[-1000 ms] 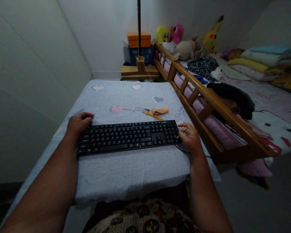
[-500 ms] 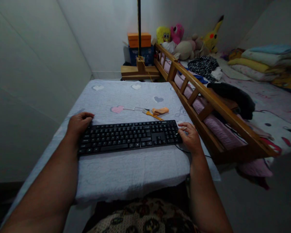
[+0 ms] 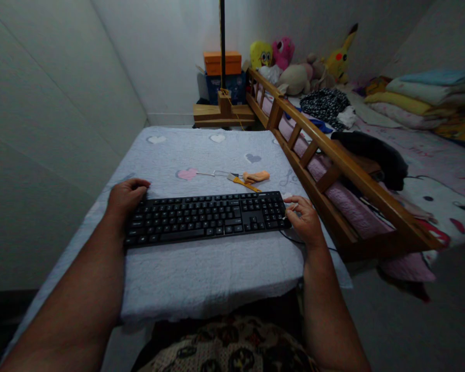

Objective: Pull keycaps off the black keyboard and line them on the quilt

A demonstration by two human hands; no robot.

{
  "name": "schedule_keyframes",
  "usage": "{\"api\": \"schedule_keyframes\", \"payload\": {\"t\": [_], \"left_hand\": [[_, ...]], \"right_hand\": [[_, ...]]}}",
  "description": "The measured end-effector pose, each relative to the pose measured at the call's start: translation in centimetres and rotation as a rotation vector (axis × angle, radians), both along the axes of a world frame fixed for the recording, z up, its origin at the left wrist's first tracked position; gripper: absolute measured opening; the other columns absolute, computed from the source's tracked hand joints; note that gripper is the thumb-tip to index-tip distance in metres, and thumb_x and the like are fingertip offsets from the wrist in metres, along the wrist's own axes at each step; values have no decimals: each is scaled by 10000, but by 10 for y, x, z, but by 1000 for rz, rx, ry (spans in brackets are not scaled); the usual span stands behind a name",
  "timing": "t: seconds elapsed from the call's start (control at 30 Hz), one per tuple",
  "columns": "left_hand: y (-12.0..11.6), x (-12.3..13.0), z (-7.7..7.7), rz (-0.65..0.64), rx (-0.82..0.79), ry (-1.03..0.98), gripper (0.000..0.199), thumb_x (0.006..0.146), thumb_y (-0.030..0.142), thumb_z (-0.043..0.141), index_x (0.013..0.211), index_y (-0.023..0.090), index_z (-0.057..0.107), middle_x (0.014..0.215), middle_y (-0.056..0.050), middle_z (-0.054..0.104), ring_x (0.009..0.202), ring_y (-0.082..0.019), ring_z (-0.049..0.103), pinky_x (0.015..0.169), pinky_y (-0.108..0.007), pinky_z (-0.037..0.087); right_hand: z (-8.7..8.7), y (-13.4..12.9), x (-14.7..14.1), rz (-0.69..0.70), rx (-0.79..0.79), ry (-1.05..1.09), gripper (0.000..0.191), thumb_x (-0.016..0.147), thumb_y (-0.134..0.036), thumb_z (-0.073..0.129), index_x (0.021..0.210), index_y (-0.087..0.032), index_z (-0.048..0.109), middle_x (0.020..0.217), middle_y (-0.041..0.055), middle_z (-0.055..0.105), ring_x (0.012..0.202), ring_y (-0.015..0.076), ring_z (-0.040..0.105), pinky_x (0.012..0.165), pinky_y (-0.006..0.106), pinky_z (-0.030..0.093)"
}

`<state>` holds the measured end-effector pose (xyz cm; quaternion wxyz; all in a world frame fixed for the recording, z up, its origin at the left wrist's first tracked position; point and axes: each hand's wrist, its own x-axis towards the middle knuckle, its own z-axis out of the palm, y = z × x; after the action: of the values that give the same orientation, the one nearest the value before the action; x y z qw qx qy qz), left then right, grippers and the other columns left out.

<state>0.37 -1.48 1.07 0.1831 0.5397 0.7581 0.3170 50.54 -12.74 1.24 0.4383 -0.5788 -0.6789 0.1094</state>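
A black keyboard (image 3: pixel 201 219) lies at a slight slant on the cloth-covered table. At its upper left corner, my left hand (image 3: pixel 126 199) grips the end, its fingers bent and partly hidden. My right hand (image 3: pixel 305 219) is closed in a pinch at the number pad side. Between its thumb and fingers sits a short, thin pale stick that looks like a cotton swab (image 3: pixel 294 206), its lower tip close to the keys. Behind the keyboard lie a small brush with a yellow handle (image 3: pixel 248 185), a folded orange cloth (image 3: pixel 256 177) and a thin wire tool (image 3: pixel 220 173).
A light quilted cloth (image 3: pixel 186 279) with hearts covers the table. Along the right runs a wooden bed rail (image 3: pixel 325 160), with bedding and plush toys (image 3: pixel 282 54) beyond it. An orange box (image 3: pixel 222 63) and a pole on a wooden base (image 3: pixel 225 112) stand behind the table.
My right fingers have shifted slightly, turning the pale stick so that its angle differs. My left hand and the keyboard stay where they were.
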Motion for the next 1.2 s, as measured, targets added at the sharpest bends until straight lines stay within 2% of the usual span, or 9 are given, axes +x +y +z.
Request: {"api": "schedule_keyframes", "payload": {"t": [0.33, 0.6, 1.0, 1.2], "left_hand": [[-4, 5, 7, 11, -16, 18, 390, 615, 344, 562, 923, 174, 732, 877, -36, 721, 829, -233, 624, 909, -392, 514], [-2, 2, 5, 3, -24, 6, 414, 625, 339, 559, 959, 166, 731, 932, -45, 721, 858, -228, 618, 924, -389, 497], [-3, 4, 7, 7, -19, 4, 400, 621, 349, 565, 933, 162, 729, 886, -43, 716, 820, -231, 616, 911, -395, 505], [-1, 1, 2, 2, -22, 9, 448, 619, 374, 558, 969, 158, 734, 917, -57, 711, 826, -233, 611, 907, -395, 505]], "right_hand": [[0, 1, -1, -15, 4, -14, 139, 848, -246, 581, 726, -251, 648, 1041, 59, 723, 1092, 269, 615, 1024, 481, 445], [-1, 3, -1, -7, 25, -28, 137, 870, -260, 580, 751, -249, 648, 1024, 60, 727, 1068, 268, 627, 1013, 486, 442], [0, 2, -9, 31, 1, 3, 134, 880, -279, 600, 761, -266, 662, 1050, 53, 727, 1141, 267, 593, 1065, 494, 433], [1, 2, -13, 46, -4, -7, 152, 885, -274, 594, 746, -264, 653, 1058, 55, 725, 1173, 269, 577, 1085, 506, 418]]}}
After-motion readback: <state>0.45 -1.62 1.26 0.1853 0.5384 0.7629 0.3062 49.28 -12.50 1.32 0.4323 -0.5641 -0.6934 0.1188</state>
